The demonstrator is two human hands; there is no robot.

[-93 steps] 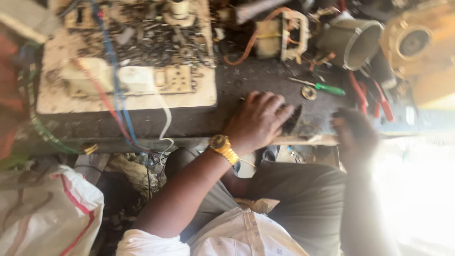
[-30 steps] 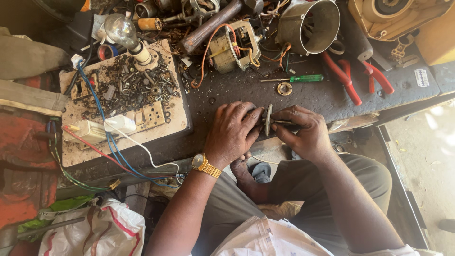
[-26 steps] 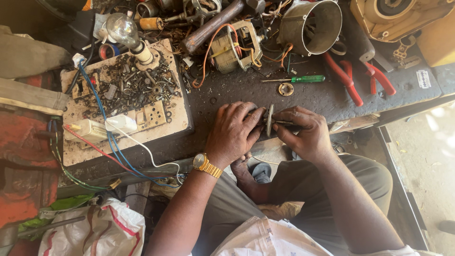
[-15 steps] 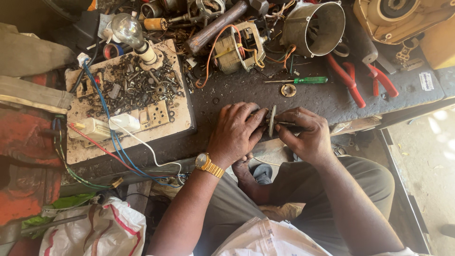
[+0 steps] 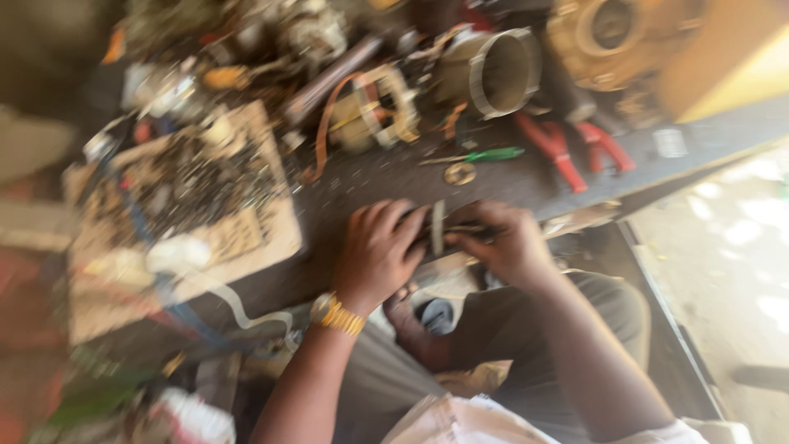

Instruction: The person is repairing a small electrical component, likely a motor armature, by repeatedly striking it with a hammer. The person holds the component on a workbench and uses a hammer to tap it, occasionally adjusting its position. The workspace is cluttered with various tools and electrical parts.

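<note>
Hands staying put since before; view is blurring. Your left hand (image 5: 380, 253) and right hand (image 5: 505, 242) are both gripping a small disc part (image 5: 438, 228) at the bench edge (image 5: 526, 185). Green screwdriver (image 5: 481, 155), red pliers (image 5: 575, 148) crowding just beyond.

Single head cam, looking steeply down from above the person's lap onto the dark workbench (image 5: 386, 177). Bench edge runs diagonally, frame tilted and motion-blurred. Close range: left hand (image 5: 380, 251) and right hand (image 5: 511, 242) sit mid-frame, forearms entering from bottom. No second view.
</note>
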